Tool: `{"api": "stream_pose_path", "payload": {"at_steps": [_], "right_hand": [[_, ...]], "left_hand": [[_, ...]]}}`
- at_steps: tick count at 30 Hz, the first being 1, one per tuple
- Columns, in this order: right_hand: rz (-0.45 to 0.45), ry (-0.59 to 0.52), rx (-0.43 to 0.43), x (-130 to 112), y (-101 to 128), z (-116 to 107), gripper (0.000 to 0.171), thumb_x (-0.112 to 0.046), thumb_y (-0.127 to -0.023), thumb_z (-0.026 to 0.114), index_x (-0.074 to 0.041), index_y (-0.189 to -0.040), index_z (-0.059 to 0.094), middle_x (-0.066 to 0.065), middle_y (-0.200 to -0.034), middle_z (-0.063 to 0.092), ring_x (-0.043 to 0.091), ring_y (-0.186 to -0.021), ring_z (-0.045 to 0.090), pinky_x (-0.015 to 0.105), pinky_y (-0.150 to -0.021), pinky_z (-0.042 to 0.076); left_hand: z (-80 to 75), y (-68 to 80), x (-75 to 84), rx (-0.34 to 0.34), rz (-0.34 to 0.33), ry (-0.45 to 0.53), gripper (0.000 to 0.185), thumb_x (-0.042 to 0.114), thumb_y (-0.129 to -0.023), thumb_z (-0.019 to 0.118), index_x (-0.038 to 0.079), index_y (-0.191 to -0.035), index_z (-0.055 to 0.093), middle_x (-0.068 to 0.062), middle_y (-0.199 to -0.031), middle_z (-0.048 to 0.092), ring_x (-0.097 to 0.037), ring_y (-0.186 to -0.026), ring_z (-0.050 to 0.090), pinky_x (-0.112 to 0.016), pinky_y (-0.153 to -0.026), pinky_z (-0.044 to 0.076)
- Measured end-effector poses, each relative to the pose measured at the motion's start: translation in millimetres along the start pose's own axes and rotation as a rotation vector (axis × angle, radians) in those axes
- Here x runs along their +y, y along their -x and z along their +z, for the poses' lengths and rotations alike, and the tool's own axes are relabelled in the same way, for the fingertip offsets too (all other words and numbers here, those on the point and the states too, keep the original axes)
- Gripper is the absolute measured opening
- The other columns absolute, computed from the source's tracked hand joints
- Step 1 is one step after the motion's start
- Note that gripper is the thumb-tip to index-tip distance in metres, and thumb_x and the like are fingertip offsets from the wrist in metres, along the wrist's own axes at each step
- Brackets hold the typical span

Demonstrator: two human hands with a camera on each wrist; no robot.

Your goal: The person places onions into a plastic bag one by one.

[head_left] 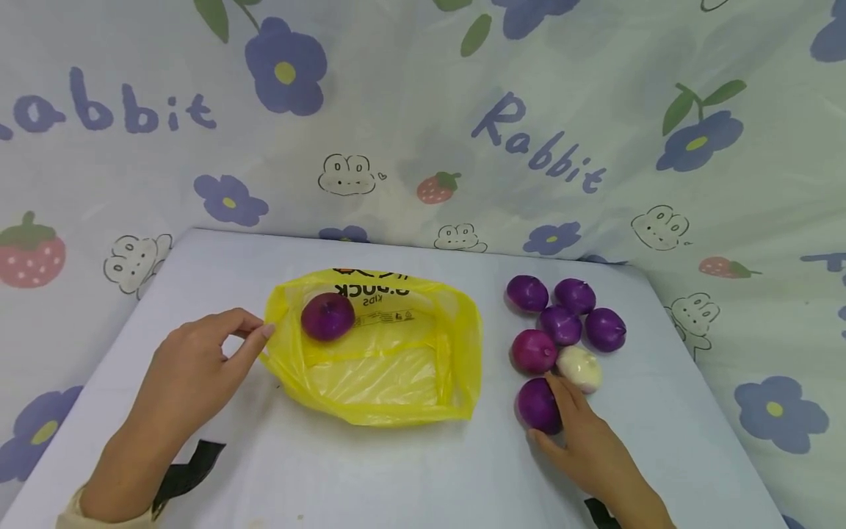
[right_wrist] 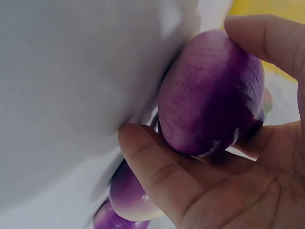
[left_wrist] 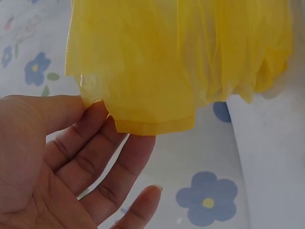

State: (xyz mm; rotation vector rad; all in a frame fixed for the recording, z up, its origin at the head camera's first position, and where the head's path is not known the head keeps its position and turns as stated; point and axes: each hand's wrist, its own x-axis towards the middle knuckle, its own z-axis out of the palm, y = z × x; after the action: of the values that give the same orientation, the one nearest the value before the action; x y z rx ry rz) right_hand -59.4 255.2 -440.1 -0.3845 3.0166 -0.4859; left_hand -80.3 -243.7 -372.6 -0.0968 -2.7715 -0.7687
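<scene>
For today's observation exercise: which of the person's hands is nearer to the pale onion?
Right. The right hand grips a purple onion right beside the pale onion; the left hand pinches the yellow bag across the table.

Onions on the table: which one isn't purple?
The white onion, in the loose group right of the yellow bag, just above the right hand. All others are purple.

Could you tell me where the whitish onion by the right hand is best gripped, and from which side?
Probably from above: the whitish onion is round and rests against a magenta onion on its left, with the right hand just below. Pinch its rounded flanks front and back, where the table lies bare.
</scene>
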Motion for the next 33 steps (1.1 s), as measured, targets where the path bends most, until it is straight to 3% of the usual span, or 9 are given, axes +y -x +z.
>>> {"api": "stream_pose_path", "payload": {"at_steps": [10,20,33], "right_hand": [[0.016,-0.005,0.032,-3.0,-0.6,2.5,0.084,-0.030,-0.091,0.082,0.000,-0.156,0.037,0.028,-0.149,0.048,0.046,-0.121,0.063,0.061,-0.094,0.056],[0.111,-0.016,0.009,-5.8,-4.0,3.6,0.087,-0.040,-0.091,0.082,-0.001,-0.155,0.038,0.025,-0.149,0.049,0.046,-0.125,0.060,0.064,-0.099,0.052],[0.095,-0.045,0.076,-6.7,-2.3,7.6,0.084,-0.038,-0.092,0.081,0.002,-0.154,0.038,0.029,-0.147,0.049,0.049,-0.123,0.061,0.066,-0.096,0.052]], "left_hand": [[-1.5,-0.1,0.2,-0.013,-0.022,-0.008,0.018,0.029,-0.102,0.070,0.013,-0.104,0.076,-0.007,-0.102,0.077,-0.023,-0.074,0.060,-0.040,-0.065,0.049],[-0.5,-0.8,-0.9,-0.009,-0.025,-0.009,0.017,0.030,-0.102,0.070,0.014,-0.104,0.076,-0.007,-0.100,0.077,-0.022,-0.071,0.059,-0.039,-0.063,0.048],[1.6,-2.1,-1.7,-0.002,-0.010,0.000,0.016,0.029,-0.101,0.070,0.014,-0.103,0.076,-0.006,-0.099,0.077,-0.022,-0.071,0.058,-0.039,-0.062,0.048]]}}
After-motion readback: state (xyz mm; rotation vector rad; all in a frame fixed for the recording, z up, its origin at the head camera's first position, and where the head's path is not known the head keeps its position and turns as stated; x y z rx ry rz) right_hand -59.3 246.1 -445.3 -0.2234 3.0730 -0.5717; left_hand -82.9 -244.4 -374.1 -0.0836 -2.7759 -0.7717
